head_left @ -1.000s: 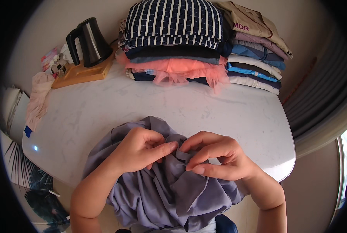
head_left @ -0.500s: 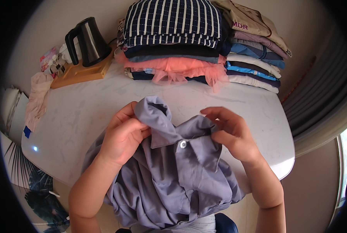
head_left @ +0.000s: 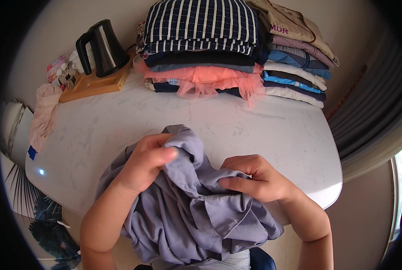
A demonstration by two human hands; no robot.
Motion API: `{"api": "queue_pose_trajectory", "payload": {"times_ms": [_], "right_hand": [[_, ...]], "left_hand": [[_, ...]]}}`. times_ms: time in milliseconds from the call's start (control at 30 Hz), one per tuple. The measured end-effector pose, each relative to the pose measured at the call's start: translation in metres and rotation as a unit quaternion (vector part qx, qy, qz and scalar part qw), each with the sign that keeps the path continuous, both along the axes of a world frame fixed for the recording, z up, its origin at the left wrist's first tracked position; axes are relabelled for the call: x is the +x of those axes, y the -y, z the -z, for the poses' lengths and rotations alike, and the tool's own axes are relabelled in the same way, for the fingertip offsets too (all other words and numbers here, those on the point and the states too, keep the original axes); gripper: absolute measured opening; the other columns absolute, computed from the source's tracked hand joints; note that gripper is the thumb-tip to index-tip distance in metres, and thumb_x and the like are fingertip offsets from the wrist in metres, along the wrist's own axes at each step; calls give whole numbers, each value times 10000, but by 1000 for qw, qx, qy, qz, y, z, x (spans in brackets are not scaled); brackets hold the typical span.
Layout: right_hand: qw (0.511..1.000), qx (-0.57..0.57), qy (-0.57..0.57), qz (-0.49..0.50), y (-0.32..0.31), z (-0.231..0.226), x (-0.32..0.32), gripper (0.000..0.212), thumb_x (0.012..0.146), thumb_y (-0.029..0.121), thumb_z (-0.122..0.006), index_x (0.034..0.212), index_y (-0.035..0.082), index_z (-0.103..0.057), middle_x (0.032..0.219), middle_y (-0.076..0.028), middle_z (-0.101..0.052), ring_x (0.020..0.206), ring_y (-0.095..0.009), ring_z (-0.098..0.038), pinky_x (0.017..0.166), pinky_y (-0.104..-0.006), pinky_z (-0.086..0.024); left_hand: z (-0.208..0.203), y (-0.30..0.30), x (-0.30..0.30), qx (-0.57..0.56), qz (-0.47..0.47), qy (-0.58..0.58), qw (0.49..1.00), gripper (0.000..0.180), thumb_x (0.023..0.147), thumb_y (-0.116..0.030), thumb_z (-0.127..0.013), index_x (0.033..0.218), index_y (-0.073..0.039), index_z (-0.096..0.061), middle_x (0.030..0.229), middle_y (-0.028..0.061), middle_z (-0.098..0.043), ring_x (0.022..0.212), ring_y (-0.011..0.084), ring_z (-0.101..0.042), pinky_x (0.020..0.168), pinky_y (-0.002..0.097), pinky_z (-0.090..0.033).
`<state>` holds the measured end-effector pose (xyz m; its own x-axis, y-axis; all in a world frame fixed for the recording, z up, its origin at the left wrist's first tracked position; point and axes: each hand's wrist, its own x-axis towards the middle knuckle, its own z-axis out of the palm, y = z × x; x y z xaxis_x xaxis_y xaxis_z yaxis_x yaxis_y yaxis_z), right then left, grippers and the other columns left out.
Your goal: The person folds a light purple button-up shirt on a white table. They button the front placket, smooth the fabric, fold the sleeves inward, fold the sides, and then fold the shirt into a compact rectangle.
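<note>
A grey-purple collared shirt (head_left: 174,225) lies bunched over the front edge of the white table and hangs down toward my lap. My left hand (head_left: 144,162) grips the left side of its collar, thumb on top and the other fingers behind the cloth. Across from it, my right hand (head_left: 257,177) pinches the right side of the collar between thumb and curled fingers. Between the two hands the neck opening sags into folds. A pointed flap of the shirt front hangs below the right hand.
Behind the shirt spreads the white marbled table (head_left: 264,130). Two stacks of folded clothes, one topped by striped fabric (head_left: 201,22) and one by a beige piece (head_left: 295,27), stand at the back. A kettle (head_left: 106,49) rests on a wooden tray (head_left: 93,87) beside a pale pink cloth (head_left: 43,112).
Both hands have moved nearer to me, the right one also inward to the left. The collar has folded over, and the top button no longer shows.
</note>
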<state>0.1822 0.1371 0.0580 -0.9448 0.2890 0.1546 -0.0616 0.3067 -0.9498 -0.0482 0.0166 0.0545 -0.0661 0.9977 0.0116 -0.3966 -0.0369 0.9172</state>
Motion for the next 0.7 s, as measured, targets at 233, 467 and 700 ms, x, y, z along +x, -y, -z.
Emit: {"api": "queue_pose_trajectory", "payload": {"times_ms": [233,467,700], "right_hand": [[929,-282,-112,214,3,-7,7,164,920,92,-581,892,-53,-651,895,-32,-643,842,-100,-564,767,-226,-432],[838,-475,-172,207,-7,-14,9,247,897,107,-533,1041,-68,-632,1006,-134,-678,885,-200,-645,838,-288,-493],[935,-315,-149,60,-12,-9,17,436,743,-107,-508,1163,-74,-621,1073,-132,-679,987,-195,-643,904,-284,-481]], "left_hand": [[1,-5,6,-5,-165,-186,969,141,837,-100,-626,892,21,-675,847,-5,-646,753,42,-542,671,220,-429],[-4,-9,19,115,-349,-313,876,314,747,71,-511,1023,-7,-637,958,64,-623,902,137,-594,778,267,-478],[-3,-8,8,188,-156,-462,853,384,638,83,-510,988,28,-657,914,124,-664,867,246,-651,837,308,-494]]}}
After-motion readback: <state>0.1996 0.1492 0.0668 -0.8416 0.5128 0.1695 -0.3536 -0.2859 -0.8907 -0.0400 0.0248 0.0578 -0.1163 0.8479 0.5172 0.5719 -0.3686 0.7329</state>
